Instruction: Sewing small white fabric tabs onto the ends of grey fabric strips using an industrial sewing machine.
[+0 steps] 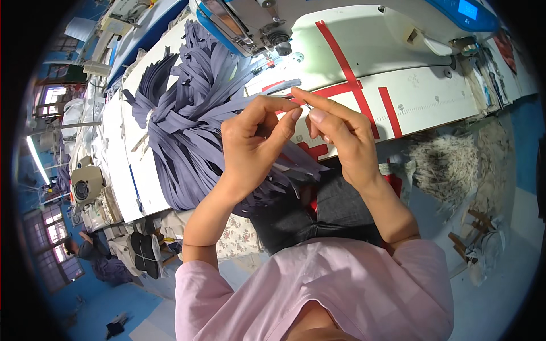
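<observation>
Left hand [253, 139] and right hand [344, 133] nearly met, fingertips pinched; what they gripped, if anything, was too small to tell. Limp grey-violet fabric strips [196, 131] lay in a ribbon-like tangle on the smooth white worktop [147, 190], partly hidden behind the left hand. Both hands arched inward.

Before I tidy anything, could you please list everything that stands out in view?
sewing machine: 1, blue and white, top
flat tabletop: 1, white, centre
straight tape strips: several, red, on the tabletop
tied bundle of fabric strips: 1, purplish grey, on the tabletop
shaggy heap: 1, cream, right, below the tabletop
glowing tube light: 1, white, far left
co-worker: 1, dark clothing, lower left
short-sleeved shirt: 1, pink, bottom
left hand: 1, bare, centre
right hand: 1, bare, centre
</observation>
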### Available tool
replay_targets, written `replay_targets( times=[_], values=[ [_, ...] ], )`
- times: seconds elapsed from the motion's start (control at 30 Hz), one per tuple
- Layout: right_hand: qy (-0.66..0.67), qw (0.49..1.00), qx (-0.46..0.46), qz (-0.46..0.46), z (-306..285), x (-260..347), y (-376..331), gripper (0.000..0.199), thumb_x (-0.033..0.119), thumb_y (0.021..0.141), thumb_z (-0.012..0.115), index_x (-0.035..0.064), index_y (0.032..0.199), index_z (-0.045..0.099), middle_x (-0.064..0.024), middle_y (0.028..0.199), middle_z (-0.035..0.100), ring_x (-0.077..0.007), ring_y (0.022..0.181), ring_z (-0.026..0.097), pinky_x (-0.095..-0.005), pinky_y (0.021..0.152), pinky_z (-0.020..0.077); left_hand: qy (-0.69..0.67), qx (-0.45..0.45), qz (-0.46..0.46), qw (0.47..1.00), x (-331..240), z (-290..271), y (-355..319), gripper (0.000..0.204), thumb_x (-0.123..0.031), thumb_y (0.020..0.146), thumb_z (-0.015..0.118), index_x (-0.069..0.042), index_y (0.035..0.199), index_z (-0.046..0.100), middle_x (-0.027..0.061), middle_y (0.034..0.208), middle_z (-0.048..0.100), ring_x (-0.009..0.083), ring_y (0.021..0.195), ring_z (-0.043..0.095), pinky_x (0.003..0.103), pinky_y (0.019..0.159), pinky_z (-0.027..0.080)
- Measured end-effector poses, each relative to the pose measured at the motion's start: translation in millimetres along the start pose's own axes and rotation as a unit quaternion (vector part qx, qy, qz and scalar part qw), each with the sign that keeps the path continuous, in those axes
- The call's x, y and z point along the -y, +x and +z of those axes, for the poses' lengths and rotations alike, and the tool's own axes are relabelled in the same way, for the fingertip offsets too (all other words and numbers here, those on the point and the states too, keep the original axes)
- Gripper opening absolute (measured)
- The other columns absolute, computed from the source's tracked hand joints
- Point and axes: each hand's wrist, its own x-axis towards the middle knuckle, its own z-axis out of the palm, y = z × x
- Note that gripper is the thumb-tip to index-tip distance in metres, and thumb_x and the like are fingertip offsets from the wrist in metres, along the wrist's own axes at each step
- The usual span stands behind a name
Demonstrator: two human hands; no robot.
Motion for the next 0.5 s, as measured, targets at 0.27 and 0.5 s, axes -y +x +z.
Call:
replay_targets(
  times=[0.27,0.5],
  values=[
    [-0.024,0.999,-0.036,-0.006,-16.8,3.9,1.0,0.030,0.021,0.099,0.061,0.0076,0.125,0.068,0.0056,0.076,0.063,-0.0008,0.067,0.048,-0.0191,0.058,0.0384,0.034,0.021,-0.023,0.999,-2.0,-4.2,3.7,0.010,-0.012,0.090,0.072,-0.002,0.092,0.070,-0.0008,0.056,0.052,0.0035,0.052,0.044,0.022,0.050,0.037],
    [-0.690,0.702,-0.118,-0.129,-108.2,7.9,47.0,0.028,0.020,0.095,0.063,0.0054,0.118,0.069,-0.0118,0.099,0.066,-0.0258,0.092,0.066,-0.0375,0.079,0.0535,0.054,-0.002,0.008,0.999,41.8,-29.7,35.1,0.010,-0.012,0.090,0.070,-0.002,0.092,0.071,0.0070,0.097,0.068,0.0152,0.087,0.061,0.028,0.076,0.049]
  ],
)
